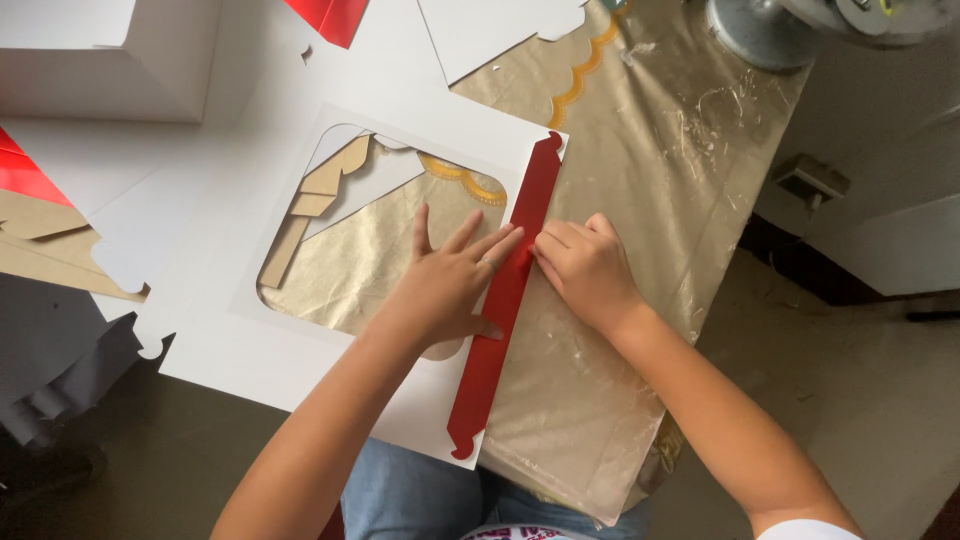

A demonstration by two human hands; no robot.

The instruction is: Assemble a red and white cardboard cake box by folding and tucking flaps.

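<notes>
Gold-foil table (pixel 640 170): white windowed card (pixel 300 340) lying flat; left hand (pixel 445 285) spread open, right hand (pixel 585 265) curled, both pressing red flap (pixel 505 300) folded along card's right edge; remaining edges appearing unfolded

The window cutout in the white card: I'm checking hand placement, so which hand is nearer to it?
Left. The left hand lies partly over the window cutout; the right hand rests beyond the red strip, on the gold sheet.

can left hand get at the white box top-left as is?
Probably yes: the left hand rests flat on the white card by the red strip; only flat card lies between it and the white box.
</notes>
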